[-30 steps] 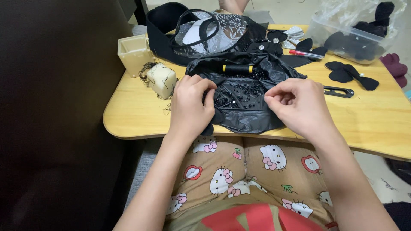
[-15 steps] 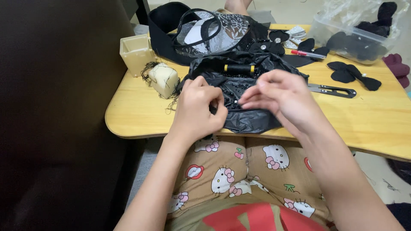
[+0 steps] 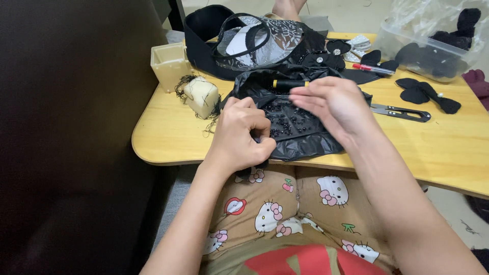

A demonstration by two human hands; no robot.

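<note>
A crumpled black plastic sheet (image 3: 305,140) strewn with small black beads (image 3: 281,124) lies at the near edge of a wooden lap table (image 3: 168,137). My left hand (image 3: 242,135) is curled into a fist at the sheet's near left edge, pinching something small and dark that I cannot make out. My right hand (image 3: 331,104) hovers over the beads with its fingers stretched toward the left, close to a black tool with a yellow band (image 3: 289,83). Whether the right fingers pinch a thread or needle is unclear.
Behind the sheet lies a black bag with lace fabric and a headband (image 3: 254,40). A cream block tangled with black thread (image 3: 199,95) and a cream box (image 3: 169,65) stand at left. Thread snips (image 3: 402,112), black fabric bows (image 3: 425,94), a red pen (image 3: 372,69) and a clear plastic tub (image 3: 433,48) sit at right.
My right hand has lifted and drawn up and away from my left hand, toward the yellow-banded tool. My left hand stays fisted at the sheet's near edge.
</note>
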